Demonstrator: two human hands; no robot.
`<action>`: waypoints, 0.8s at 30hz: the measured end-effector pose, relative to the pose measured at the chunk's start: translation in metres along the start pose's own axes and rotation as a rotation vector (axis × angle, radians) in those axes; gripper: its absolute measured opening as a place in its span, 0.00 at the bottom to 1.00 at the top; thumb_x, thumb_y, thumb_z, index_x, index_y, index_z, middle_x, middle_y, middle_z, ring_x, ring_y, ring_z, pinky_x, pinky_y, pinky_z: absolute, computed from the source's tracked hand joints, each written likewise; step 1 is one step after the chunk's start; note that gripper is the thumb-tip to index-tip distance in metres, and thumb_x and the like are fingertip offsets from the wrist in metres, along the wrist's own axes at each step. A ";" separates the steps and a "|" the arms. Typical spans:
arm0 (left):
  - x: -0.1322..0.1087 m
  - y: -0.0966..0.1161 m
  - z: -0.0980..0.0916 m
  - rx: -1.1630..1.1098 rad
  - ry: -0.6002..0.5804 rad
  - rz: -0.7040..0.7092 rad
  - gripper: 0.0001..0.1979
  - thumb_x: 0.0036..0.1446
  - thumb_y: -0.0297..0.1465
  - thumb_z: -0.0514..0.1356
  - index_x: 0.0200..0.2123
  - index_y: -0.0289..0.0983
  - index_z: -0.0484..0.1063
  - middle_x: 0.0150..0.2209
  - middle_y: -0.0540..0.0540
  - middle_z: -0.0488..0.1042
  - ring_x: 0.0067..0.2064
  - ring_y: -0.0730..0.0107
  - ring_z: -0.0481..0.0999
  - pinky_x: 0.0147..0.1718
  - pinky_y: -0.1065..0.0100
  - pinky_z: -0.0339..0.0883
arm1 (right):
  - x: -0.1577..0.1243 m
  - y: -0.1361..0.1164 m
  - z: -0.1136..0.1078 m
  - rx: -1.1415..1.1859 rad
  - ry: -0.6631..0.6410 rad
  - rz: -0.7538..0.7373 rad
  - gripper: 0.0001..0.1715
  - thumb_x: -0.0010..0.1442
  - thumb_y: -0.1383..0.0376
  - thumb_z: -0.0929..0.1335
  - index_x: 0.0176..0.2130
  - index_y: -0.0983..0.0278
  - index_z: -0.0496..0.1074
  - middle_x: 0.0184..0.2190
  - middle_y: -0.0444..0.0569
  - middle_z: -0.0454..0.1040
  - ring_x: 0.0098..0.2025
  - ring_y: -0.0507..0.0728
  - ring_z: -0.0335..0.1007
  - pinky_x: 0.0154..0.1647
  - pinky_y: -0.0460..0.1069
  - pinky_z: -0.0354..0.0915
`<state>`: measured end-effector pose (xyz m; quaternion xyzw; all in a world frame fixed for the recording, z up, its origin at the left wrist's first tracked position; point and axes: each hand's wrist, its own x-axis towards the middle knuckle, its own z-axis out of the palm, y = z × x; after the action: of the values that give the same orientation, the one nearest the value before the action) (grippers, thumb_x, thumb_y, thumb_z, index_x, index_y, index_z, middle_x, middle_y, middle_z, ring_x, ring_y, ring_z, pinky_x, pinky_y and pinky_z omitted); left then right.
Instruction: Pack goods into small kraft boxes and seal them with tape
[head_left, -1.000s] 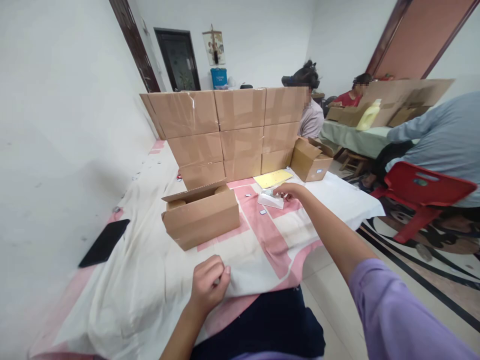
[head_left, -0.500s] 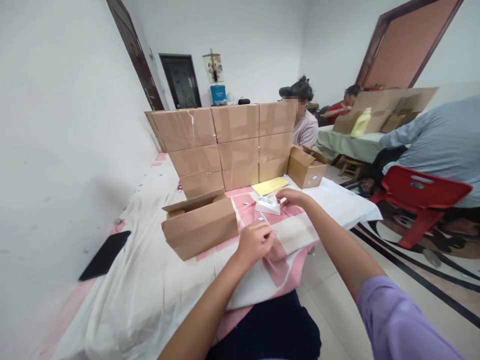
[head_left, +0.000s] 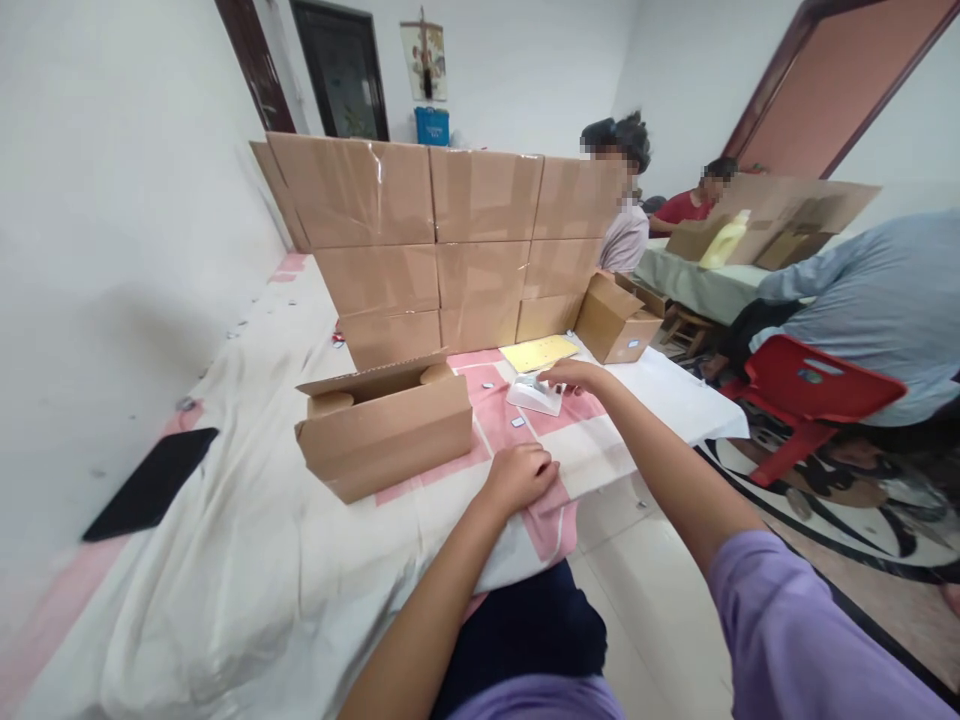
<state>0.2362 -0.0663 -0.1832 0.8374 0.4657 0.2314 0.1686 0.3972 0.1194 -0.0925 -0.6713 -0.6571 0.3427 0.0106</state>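
Observation:
Near the table's front edge rests my left hand (head_left: 521, 474), its fingers curled in with nothing visible in them. My right hand (head_left: 574, 376) reaches over a small white container (head_left: 534, 402) on the pink and white cloth. Its fingers are bent together at the container's right rim, and what they hold, if anything, is too small to make out. Some pale greenish stuff shows inside the container. Just behind lies a flat yellow sheet (head_left: 538, 353). A small white label-like piece (head_left: 517, 422) lies between the container and my left hand.
An open cardboard box (head_left: 390, 440) stands left of my hands, and a smaller box (head_left: 619, 325) at the back right. A wall of taped cartons (head_left: 480, 260) closes off the back. A dark flat tablet-like object (head_left: 154, 485) lies far left. Other people sit beyond and to the right.
My right hand has shifted slightly left, with its fingers now over the white container's rim. My left hand stays near the table edge. The camera view has tilted down a little.

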 end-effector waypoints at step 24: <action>-0.001 0.002 -0.003 0.054 -0.056 0.011 0.13 0.66 0.40 0.59 0.42 0.36 0.74 0.43 0.45 0.77 0.45 0.66 0.77 0.46 0.57 0.74 | -0.014 -0.013 -0.008 -0.193 -0.018 -0.048 0.10 0.51 0.62 0.73 0.28 0.66 0.72 0.28 0.52 0.75 0.22 0.51 0.62 0.21 0.46 0.56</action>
<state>0.2355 -0.0676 -0.1800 0.8503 0.4623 0.1962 0.1573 0.3912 0.1119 -0.0738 -0.6499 -0.7032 0.2835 -0.0518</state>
